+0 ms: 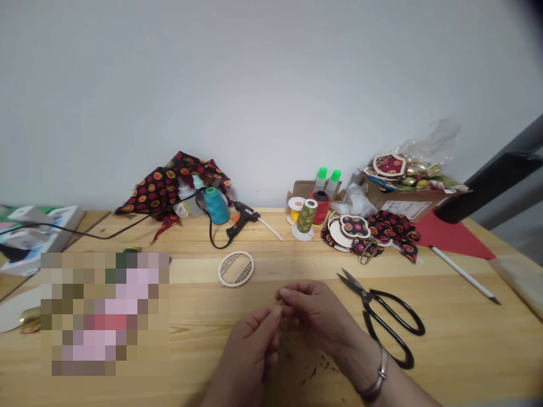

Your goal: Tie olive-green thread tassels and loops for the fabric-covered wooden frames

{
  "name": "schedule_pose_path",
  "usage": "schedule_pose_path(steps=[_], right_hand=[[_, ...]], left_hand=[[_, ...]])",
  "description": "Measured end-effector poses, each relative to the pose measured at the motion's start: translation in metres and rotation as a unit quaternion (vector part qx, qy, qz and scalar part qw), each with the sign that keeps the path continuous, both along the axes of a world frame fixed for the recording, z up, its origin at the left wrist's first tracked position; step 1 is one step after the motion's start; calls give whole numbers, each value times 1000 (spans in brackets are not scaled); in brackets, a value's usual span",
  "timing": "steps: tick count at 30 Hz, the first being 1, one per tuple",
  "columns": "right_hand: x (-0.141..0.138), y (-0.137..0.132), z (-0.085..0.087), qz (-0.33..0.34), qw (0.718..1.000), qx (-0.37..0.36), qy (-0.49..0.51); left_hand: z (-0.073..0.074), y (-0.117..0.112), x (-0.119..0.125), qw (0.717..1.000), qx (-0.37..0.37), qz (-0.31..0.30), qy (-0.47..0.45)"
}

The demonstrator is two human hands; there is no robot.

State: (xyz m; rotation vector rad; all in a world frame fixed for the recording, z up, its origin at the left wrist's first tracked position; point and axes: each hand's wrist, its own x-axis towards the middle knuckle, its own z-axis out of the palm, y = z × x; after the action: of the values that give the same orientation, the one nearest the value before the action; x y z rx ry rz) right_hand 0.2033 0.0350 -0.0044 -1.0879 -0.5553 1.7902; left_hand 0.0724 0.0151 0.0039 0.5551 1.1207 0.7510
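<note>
Over the front middle of the wooden table, my left hand (257, 339) and my right hand (318, 314) meet at the fingertips. Both are closed in a pinch. Something tiny and greenish, perhaps a bit of thread, shows between them, too small to name surely. A metal bangle (377, 376) circles my right wrist. Black-handled scissors (368, 296) lie with blades parted, just right of my right hand. Beyond my left hand rests an oval wooden lattice frame (251, 271). Dark scraps (314, 370) are scattered below the hands.
A glue gun (242, 219), teal thread cone (217, 206) and patterned cloth (155, 189) lie at the back left. Olive thread (307, 217), red thread (321, 210), fabric-covered pieces (355, 226) and a filled cardboard box (407, 204) stand back right. A white pen (462, 274) lies right.
</note>
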Motion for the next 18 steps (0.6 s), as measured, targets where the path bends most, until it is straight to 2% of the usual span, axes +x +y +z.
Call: schedule_pose_path(steps=[10,14,18], right_hand=[[4,24,3,-34,998,14,-58],[11,43,17,-53,994,32,-94],[21,70,37,-62,993,49,-87]], left_hand=[[-9,9,2,1000,-6,1,27],[-13,10,-2,999,9,1,38],[-10,13,-5,999,30,9,38]])
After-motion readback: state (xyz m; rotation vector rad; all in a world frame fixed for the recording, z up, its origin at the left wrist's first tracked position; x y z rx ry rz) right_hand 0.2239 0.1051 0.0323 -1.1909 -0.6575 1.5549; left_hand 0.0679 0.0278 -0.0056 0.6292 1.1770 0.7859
